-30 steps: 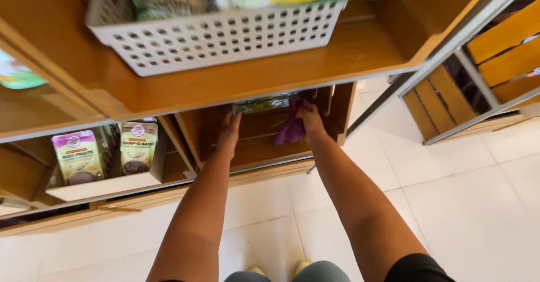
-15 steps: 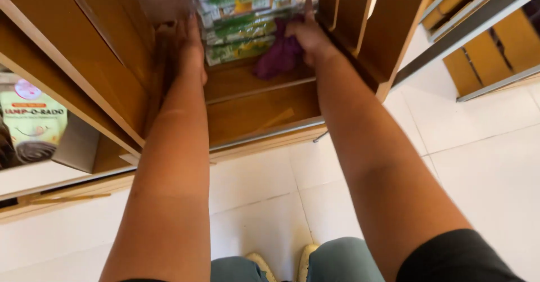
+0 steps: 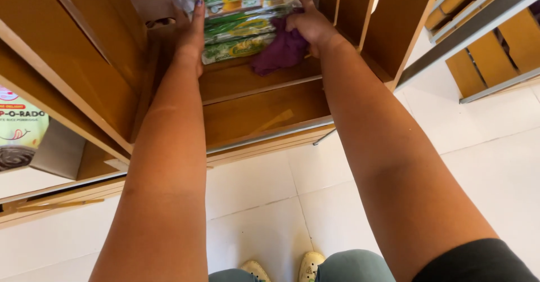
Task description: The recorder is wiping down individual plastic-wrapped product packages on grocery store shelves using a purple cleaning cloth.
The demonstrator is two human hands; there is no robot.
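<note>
Steadying stacked green packets [image 3: 239, 20], the flat, open left hand [image 3: 191, 32] presses their side; the right hand [image 3: 309, 26] clutches a purple cloth [image 3: 279, 54], seemingly mid-wipe.

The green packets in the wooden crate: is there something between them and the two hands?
For the left hand, nothing: it lies flat against the green packets. The right hand holds a purple cloth, bunched between its palm and the packets' right end, though its fingers seem to reach them.
</note>
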